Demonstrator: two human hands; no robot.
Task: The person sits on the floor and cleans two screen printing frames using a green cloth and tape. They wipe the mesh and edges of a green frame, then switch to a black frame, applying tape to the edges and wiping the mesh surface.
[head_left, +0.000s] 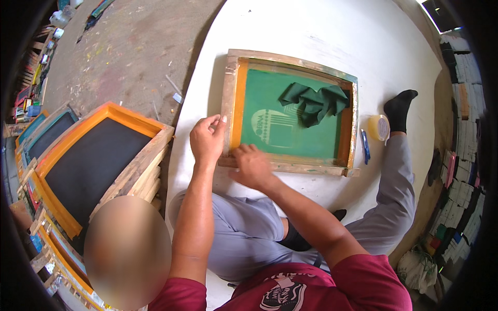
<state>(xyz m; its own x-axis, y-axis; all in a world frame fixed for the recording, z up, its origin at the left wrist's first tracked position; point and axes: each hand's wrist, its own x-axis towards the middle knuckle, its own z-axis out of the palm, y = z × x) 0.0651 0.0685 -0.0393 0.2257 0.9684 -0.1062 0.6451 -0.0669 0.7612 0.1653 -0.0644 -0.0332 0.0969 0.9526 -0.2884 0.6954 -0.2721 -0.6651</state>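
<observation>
A screen-printing frame (pixel 225 88) of worn wood lies before me on a white surface. Its green mesh (pixel 316 142) carries a pale stencil design, and orange bands run along the inner sides. Over the mesh's upper right lies a crumpled dark green cloth (pixel 317 103). My left hand (pixel 207 139) is raised at the frame's left side, thumb and fingertips pinched together; whatever they hold is too small to make out. Close by, my right hand (pixel 252 165) reaches over the lower left corner, its fingers curled and smeared by motion, so its grip is unclear.
A roll of yellowish tape (pixel 378 128) and a blue pen-like tool (pixel 366 146) lie right of the frame, near my outstretched foot. More screen frames (pixel 109 111) lean stacked at the left. Piled goods (pixel 461 155) line the right edge. A blurred patch covers the lower left.
</observation>
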